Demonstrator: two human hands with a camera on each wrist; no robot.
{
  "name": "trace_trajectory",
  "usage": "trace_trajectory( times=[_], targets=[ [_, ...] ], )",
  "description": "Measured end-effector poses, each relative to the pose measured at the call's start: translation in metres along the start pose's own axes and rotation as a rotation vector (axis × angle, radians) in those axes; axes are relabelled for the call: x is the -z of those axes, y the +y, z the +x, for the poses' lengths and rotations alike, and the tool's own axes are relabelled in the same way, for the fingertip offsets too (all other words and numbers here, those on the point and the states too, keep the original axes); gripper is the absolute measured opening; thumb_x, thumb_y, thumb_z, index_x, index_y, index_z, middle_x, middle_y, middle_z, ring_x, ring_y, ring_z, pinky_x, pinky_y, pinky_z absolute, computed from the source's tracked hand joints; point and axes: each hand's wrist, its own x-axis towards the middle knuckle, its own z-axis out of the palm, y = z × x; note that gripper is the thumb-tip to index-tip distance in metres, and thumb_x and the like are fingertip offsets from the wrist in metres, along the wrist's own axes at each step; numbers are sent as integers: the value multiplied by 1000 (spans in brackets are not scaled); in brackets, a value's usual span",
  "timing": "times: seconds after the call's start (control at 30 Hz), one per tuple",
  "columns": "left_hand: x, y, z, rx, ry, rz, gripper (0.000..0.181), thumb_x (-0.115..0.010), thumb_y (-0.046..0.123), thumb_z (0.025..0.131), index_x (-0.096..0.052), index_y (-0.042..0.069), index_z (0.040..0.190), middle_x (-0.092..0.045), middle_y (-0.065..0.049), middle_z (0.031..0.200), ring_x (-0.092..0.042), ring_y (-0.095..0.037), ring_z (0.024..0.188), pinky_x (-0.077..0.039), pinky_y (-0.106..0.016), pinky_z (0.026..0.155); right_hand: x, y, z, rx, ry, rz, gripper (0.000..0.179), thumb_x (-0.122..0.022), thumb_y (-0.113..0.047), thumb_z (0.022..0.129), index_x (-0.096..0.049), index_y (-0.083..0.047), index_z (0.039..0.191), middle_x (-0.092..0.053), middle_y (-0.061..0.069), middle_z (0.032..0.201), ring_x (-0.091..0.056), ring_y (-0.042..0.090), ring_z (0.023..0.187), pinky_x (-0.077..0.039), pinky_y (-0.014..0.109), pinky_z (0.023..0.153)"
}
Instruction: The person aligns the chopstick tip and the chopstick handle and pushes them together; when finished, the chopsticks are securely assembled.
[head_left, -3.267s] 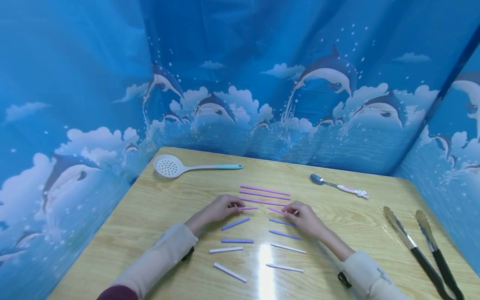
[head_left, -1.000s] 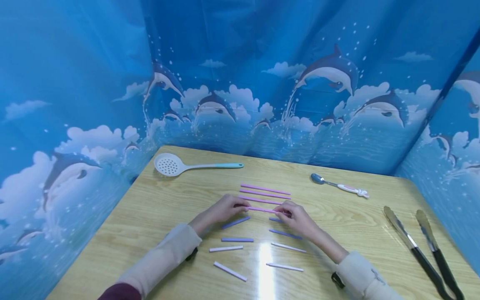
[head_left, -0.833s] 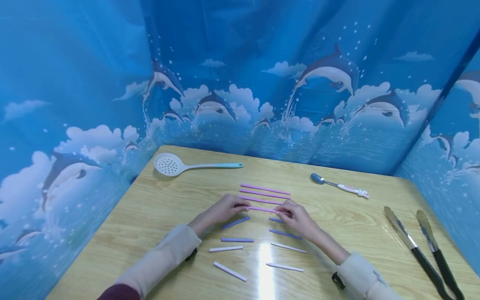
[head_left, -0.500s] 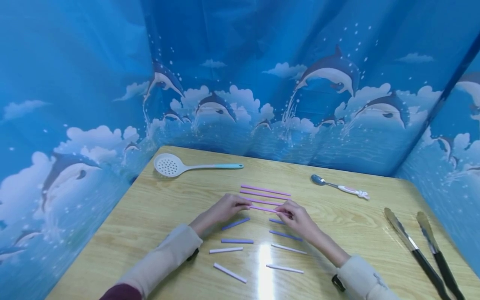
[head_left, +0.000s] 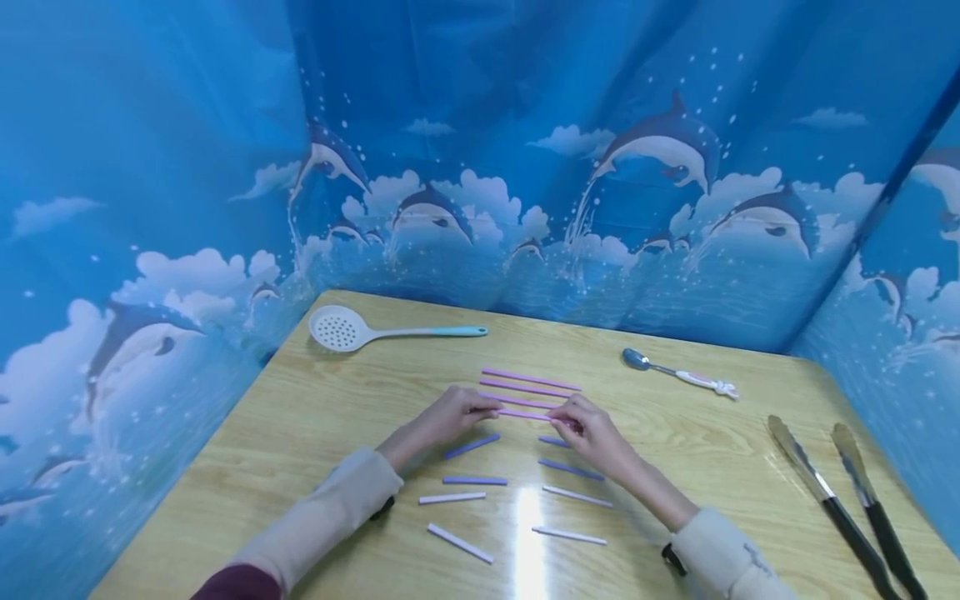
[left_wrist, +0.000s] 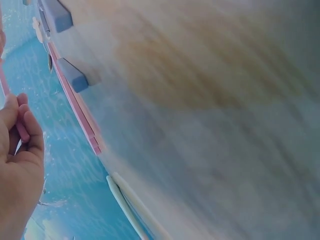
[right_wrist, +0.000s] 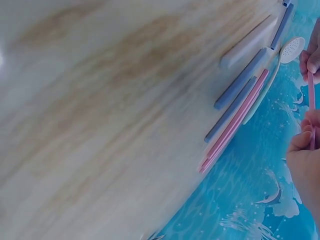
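Observation:
My left hand (head_left: 456, 413) pinches the left end of a pink stick (head_left: 523, 414), and my right hand (head_left: 594, 432) pinches its right end. In the right wrist view, the same pink stick (right_wrist: 311, 92) runs straight between both hands, raised off the table. Fingers cover its ends, and any join along it cannot be made out. Just beyond it lie three longer pink sticks (head_left: 531, 379) in parallel rows. Nearer me, short blue-violet sticks (head_left: 475, 481) and white sticks (head_left: 452, 499) lie in a left and a right column.
A slotted skimmer (head_left: 337, 328) with a turquoise handle lies at the back left of the wooden table (head_left: 300, 433). Back right is a spoon (head_left: 678, 374) with a white and pink handle. Black-handled tongs (head_left: 847, 500) lie along the right side. A dolphin-print curtain (head_left: 480, 150) stands behind.
Earlier each hand held a separate short pink stick with a gap between; the two are now in one line. The hands have drawn closer and, lately, lifted slightly. The other sticks stay put.

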Motion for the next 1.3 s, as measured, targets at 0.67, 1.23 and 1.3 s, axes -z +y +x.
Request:
trace_trajectory(
  times=[0.67, 1.23, 1.3],
  targets=[
    [-2, -5, 10, 123, 11, -7, 21, -61, 13, 93, -69, 2, 108, -72, -11, 99, -68, -17, 84, -53, -17, 71, 2, 11, 3, -154, 17, -78, 13, -68, 7, 81, -71, 3, 93, -61, 3, 83, -57, 12, 72, -53, 23, 63],
    [2, -16, 13, 163, -20, 10, 21, -62, 7, 91, -68, 0, 110, -70, -13, 103, -67, -23, 94, -54, -24, 82, 1, 20, 1, -309, 11, -157, 8, -70, 3, 80, -70, 1, 87, -64, 7, 81, -58, 18, 73, -54, 24, 66],
    [2, -18, 12, 163, -30, 24, 21, -62, 7, 91, -68, 0, 110, -70, -13, 104, -66, -24, 95, -54, -27, 83, 1, 22, 1, -305, 0, -162, 7, -71, 3, 80, -71, 1, 87, -64, 7, 82, -59, 19, 75, -54, 25, 67]
  ],
)
